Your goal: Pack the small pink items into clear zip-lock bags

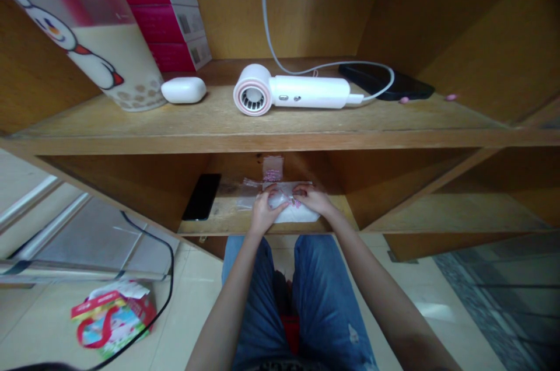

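In the lower compartment, a white sheet [300,216] lies on the shelf with a clear plastic bag [279,198] over it. My left hand [262,212] holds the bag's left side between its thumb and fingers. My right hand [314,199] is at the bag's right side, fingers bent and closed; what they grip is too small to make out. Small pink beads [297,203] show between the hands. Behind them lies a clear packet of pink beads [273,174]. More clear plastic [246,199] lies left of my left hand.
A black phone [202,196] lies left in the same compartment. On the upper shelf are a bubble tea cup [105,62], pink boxes [166,21], a white earbud case [184,90], a corded white handheld fan [301,91] and a dark flat object [385,82]. A bag [114,317] sits on the floor.
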Demonstrator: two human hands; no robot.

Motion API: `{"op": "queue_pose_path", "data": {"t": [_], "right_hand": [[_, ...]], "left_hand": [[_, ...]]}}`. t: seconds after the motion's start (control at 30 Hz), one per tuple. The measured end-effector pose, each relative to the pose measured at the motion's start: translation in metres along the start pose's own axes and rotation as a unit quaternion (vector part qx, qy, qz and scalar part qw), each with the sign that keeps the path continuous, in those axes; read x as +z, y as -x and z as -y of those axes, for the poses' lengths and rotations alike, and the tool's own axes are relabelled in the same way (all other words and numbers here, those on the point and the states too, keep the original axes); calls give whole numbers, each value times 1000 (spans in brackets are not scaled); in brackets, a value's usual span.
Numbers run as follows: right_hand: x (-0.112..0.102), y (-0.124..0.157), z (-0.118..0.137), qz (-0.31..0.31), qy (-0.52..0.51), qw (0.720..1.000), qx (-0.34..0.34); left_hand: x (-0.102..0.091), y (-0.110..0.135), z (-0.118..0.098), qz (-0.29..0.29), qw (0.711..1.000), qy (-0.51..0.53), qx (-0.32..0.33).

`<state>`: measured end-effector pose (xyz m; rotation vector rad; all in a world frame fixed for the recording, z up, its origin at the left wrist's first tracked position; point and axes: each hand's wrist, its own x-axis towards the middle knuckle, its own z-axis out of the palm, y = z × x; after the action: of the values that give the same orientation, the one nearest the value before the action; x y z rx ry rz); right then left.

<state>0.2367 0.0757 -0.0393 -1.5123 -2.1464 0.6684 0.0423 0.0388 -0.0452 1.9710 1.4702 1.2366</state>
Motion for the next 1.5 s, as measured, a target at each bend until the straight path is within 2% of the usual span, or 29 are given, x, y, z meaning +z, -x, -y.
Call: {"op": "queue_pose_path", "data": {"t": [0.47, 0.97, 1.07, 1.23, 1.5], "right_hand": [[2, -1, 3, 14, -25, 999, 26], [-3, -3, 14, -18, -73, 997, 19], [-4, -2, 14, -23, -105, 994, 25], [0, -3, 22, -77, -183, 979, 36], [24, 10, 39, -85, -302, 949, 32]], "left_hand": [[-1, 0, -1, 4, 1000, 7, -3], [0, 0, 0, 1, 1000, 14, -9], [1, -1, 1, -1, 1000, 4, -5], [1, 1, 1, 6, 1000, 3, -3], [-1, 2, -6, 4, 1000, -19, 6]]}}
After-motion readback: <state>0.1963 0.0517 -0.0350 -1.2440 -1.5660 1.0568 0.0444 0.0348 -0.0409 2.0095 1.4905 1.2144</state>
